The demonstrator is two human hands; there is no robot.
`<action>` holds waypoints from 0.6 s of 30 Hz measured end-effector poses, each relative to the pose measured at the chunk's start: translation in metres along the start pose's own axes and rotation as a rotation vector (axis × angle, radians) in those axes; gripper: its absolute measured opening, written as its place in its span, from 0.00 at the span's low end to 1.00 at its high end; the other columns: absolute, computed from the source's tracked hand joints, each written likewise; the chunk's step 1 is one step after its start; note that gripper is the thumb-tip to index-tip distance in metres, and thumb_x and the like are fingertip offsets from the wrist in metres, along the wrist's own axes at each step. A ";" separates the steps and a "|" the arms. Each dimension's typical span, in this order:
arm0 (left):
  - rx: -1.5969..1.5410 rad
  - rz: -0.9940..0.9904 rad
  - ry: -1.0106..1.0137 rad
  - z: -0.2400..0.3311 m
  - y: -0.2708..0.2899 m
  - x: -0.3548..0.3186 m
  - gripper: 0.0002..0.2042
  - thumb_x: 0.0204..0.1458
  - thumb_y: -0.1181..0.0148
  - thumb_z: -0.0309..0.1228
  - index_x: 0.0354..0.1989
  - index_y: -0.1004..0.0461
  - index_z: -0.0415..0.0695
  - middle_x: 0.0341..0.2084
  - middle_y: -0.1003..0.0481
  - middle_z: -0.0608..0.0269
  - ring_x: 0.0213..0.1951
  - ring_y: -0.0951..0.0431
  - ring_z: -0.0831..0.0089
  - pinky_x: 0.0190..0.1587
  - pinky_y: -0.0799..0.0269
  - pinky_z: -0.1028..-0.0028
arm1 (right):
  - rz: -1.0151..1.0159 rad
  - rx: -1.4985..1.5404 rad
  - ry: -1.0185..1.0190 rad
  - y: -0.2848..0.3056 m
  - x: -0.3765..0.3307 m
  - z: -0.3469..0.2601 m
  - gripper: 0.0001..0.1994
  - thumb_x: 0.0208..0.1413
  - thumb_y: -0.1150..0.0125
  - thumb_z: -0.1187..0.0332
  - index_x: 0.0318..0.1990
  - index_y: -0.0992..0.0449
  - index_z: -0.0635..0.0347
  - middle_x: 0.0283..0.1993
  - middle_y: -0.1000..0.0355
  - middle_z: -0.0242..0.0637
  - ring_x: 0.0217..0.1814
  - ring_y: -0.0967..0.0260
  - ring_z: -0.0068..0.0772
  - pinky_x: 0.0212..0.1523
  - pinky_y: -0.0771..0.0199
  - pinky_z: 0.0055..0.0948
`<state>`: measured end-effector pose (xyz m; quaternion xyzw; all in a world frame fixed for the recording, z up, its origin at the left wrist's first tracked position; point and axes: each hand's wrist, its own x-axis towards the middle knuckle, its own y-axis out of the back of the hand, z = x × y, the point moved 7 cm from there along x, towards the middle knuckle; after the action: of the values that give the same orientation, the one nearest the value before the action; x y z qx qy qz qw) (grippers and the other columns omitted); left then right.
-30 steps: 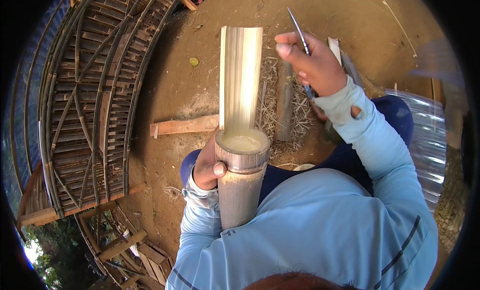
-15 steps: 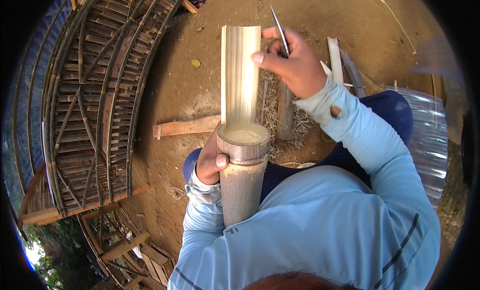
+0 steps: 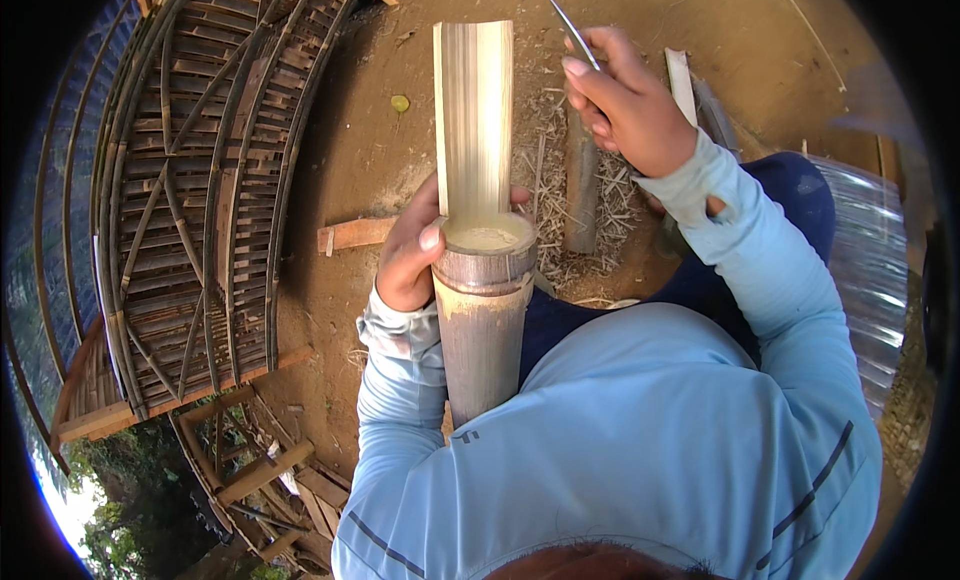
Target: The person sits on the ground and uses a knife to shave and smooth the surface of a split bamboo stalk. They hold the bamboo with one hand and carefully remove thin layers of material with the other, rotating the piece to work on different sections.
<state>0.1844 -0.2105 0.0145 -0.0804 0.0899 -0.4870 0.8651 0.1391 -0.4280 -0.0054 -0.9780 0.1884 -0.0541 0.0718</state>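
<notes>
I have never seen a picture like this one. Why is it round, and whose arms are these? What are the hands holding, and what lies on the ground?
The picture comes from a wide fisheye camera worn on a person's head, looking down, so straight edges bend near the rim. The arms in light blue sleeves belong to that person.

The left hand grips a thick bamboo stem held upright; its upper part is already split to a half shell. The right hand holds a thin metal blade above it.

On the bare earth ground lie bamboo shavings, a short wooden piece, and a large woven bamboo frame to the left.

Split bamboo culm upright; thin blade raised.
</notes>
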 end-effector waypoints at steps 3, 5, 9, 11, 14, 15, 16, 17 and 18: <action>-0.066 -0.013 0.027 0.002 -0.001 0.006 0.43 0.54 0.45 0.56 0.67 0.44 0.29 0.54 0.28 0.32 0.51 0.21 0.46 0.54 0.24 0.56 | -0.136 -0.128 0.091 -0.010 -0.022 -0.010 0.15 0.72 0.54 0.61 0.58 0.37 0.59 0.33 0.34 0.30 0.23 0.40 0.17 0.21 0.39 0.18; -0.112 -0.076 0.025 0.000 0.001 0.013 0.41 0.58 0.50 0.56 0.67 0.44 0.30 0.54 0.29 0.32 0.51 0.21 0.45 0.54 0.24 0.54 | -0.187 -0.153 0.018 -0.013 -0.033 -0.009 0.13 0.72 0.55 0.61 0.53 0.33 0.61 0.34 0.31 0.31 0.27 0.34 0.18 0.25 0.32 0.20; -0.170 -0.105 0.103 -0.002 -0.001 0.025 0.50 0.57 0.58 0.67 0.69 0.49 0.26 0.51 0.29 0.31 0.50 0.21 0.45 0.50 0.21 0.55 | -0.236 -0.322 0.007 -0.011 -0.039 -0.005 0.12 0.72 0.55 0.63 0.48 0.30 0.63 0.35 0.27 0.33 0.31 0.29 0.21 0.31 0.27 0.24; -0.333 -0.187 0.117 -0.008 -0.002 0.032 0.50 0.58 0.61 0.68 0.70 0.50 0.27 0.47 0.27 0.36 0.50 0.21 0.46 0.49 0.21 0.54 | -0.254 -0.401 0.085 -0.010 -0.034 -0.007 0.12 0.73 0.58 0.63 0.47 0.31 0.62 0.37 0.30 0.33 0.33 0.32 0.20 0.32 0.29 0.22; -0.696 -0.362 0.100 -0.023 -0.009 0.035 0.51 0.59 0.63 0.69 0.71 0.54 0.27 0.41 0.28 0.42 0.49 0.22 0.47 0.47 0.20 0.52 | -0.126 -0.572 0.150 -0.004 -0.025 -0.031 0.11 0.73 0.55 0.63 0.47 0.29 0.60 0.31 0.30 0.31 0.29 0.33 0.21 0.31 0.30 0.24; -0.690 -0.378 0.098 -0.025 -0.008 0.037 0.51 0.59 0.63 0.68 0.71 0.54 0.27 0.40 0.29 0.43 0.50 0.22 0.47 0.47 0.20 0.51 | -0.081 -0.654 0.173 -0.004 -0.021 -0.040 0.11 0.72 0.54 0.62 0.48 0.29 0.60 0.30 0.30 0.30 0.28 0.33 0.21 0.31 0.30 0.25; -0.683 -0.393 0.095 -0.026 -0.007 0.037 0.51 0.59 0.63 0.68 0.72 0.55 0.27 0.40 0.29 0.44 0.50 0.22 0.46 0.47 0.20 0.51 | 0.002 -0.684 0.263 -0.004 -0.017 -0.052 0.11 0.70 0.50 0.61 0.44 0.27 0.59 0.23 0.32 0.42 0.26 0.29 0.42 0.30 0.32 0.39; -0.677 -0.408 0.092 -0.027 -0.006 0.036 0.50 0.59 0.63 0.68 0.72 0.55 0.28 0.39 0.29 0.45 0.50 0.22 0.46 0.46 0.20 0.51 | -0.001 -0.768 0.279 -0.004 -0.012 -0.055 0.12 0.70 0.49 0.60 0.42 0.26 0.59 0.23 0.31 0.43 0.25 0.29 0.44 0.29 0.32 0.40; -0.619 -0.383 0.112 -0.029 -0.006 0.035 0.51 0.58 0.61 0.68 0.72 0.56 0.28 0.41 0.29 0.44 0.50 0.22 0.45 0.47 0.19 0.52 | -0.006 -0.851 0.297 -0.003 -0.007 -0.060 0.13 0.69 0.48 0.59 0.40 0.25 0.59 0.22 0.31 0.45 0.25 0.30 0.47 0.29 0.32 0.41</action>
<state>0.1906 -0.2455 -0.0147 -0.3268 0.2635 -0.5933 0.6868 0.1261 -0.4295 0.0538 -0.9026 0.1995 -0.1119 -0.3646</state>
